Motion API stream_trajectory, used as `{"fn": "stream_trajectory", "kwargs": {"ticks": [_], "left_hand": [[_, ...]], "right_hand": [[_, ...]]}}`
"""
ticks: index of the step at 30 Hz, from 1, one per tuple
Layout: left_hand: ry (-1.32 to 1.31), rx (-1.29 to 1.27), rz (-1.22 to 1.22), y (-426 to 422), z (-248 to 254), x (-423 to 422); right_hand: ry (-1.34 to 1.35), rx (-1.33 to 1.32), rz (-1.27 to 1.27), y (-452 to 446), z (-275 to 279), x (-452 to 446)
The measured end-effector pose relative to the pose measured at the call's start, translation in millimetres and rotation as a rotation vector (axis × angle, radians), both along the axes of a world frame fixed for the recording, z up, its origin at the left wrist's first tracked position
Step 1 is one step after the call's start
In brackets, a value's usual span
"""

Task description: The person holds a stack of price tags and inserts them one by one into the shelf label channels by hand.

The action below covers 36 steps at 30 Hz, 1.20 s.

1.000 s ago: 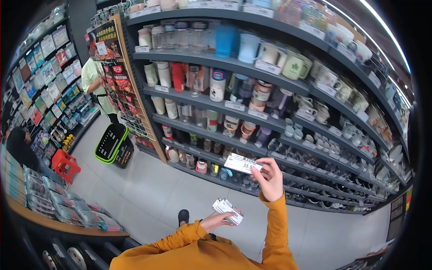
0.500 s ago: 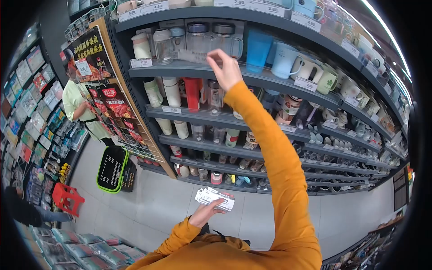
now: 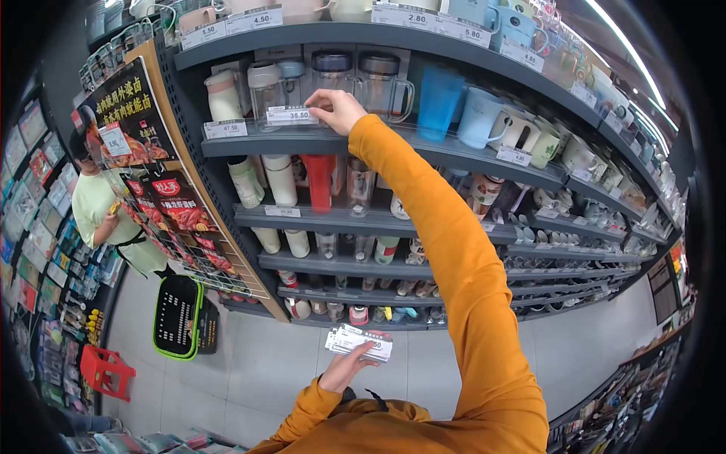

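My right hand [image 3: 338,110] reaches out to the shelf, thumb and fingers closed on the right end of a white price tag [image 3: 290,115] reading 35.50. The tag lies level, just above the shelf's front edge and in front of a clear glass bottle [image 3: 268,87]. Low in front of my body, my left hand [image 3: 348,368] grips a stack of price tags [image 3: 361,343], with the thumb on top. Glass mugs with dark lids [image 3: 378,79] stand behind and to the right of my right hand.
Price tags such as one reading 47.50 [image 3: 225,129] sit along the shelf edge [image 3: 423,138]. Blue cups [image 3: 436,102] stand to the right. On the floor at left are a black-green basket [image 3: 178,318] and a red stool [image 3: 106,372]; a person in light green [image 3: 102,208] stands beyond.
My right hand has moved left and slightly down along the shelf. The tag it holds, blurred before, is now level and readable. My left hand keeps its stack. The view has shifted.
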State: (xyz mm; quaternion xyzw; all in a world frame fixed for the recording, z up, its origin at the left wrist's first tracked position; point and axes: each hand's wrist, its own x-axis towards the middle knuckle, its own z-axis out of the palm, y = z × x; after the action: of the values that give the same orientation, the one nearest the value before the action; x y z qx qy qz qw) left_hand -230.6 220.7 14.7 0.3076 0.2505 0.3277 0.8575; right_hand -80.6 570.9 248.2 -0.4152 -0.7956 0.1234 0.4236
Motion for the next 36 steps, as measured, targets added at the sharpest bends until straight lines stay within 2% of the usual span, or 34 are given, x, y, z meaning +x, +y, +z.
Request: {"fn": "stream_trajectory", "kwargs": {"ticks": [11, 17, 18, 21, 23, 24, 26, 29, 32, 35, 36], "left_hand": [[0.001, -0.052, -0.011, 6.7, -13.7, -1.7], [-0.005, -0.083, 0.001, -0.5, -15.0, -2.1], [0.001, -0.089, -0.001, -1.3, -15.0, -1.5], [-0.023, -0.035, -0.016, -5.1, -5.3, -0.7], [-0.057, -0.050, 0.025, -8.1, -6.7, 1.3], [-0.077, -0.056, 0.047, -9.4, -8.4, 2.7], [0.047, -0.048, 0.134, -13.5, -22.3, 6.6], [0.126, 0.036, 0.207, -19.7, -19.7, 27.2], [0.182, 0.168, 0.145, -29.6, -8.6, 52.8], [0.199, 0.320, -0.047, -45.8, -10.3, 86.5], [0.231, 0.288, -0.034, -58.6, -6.2, 100.9]], "right_hand": [[0.108, -0.004, 0.113, 1.6, -0.5, -18.0], [-0.159, 0.043, -0.025, -14.2, 0.5, -16.6], [-0.213, 0.216, -0.077, -23.0, -3.6, -17.9], [-0.033, 0.525, -0.057, -73.7, -17.2, -15.2], [0.277, 0.057, 0.076, -143.9, -47.6, -0.4], [0.282, 0.062, 0.094, -182.5, -68.6, 8.9], [0.298, -0.125, 0.021, -253.2, -132.4, 34.0], [0.585, -0.501, -0.155, -349.4, -227.4, 64.7], [0.651, -0.537, -0.299, -426.3, -238.9, 86.7], [0.733, -0.500, -0.406, -470.5, -241.6, 112.3], [0.755, -0.486, -0.445, -482.9, -240.6, 122.7]]}}
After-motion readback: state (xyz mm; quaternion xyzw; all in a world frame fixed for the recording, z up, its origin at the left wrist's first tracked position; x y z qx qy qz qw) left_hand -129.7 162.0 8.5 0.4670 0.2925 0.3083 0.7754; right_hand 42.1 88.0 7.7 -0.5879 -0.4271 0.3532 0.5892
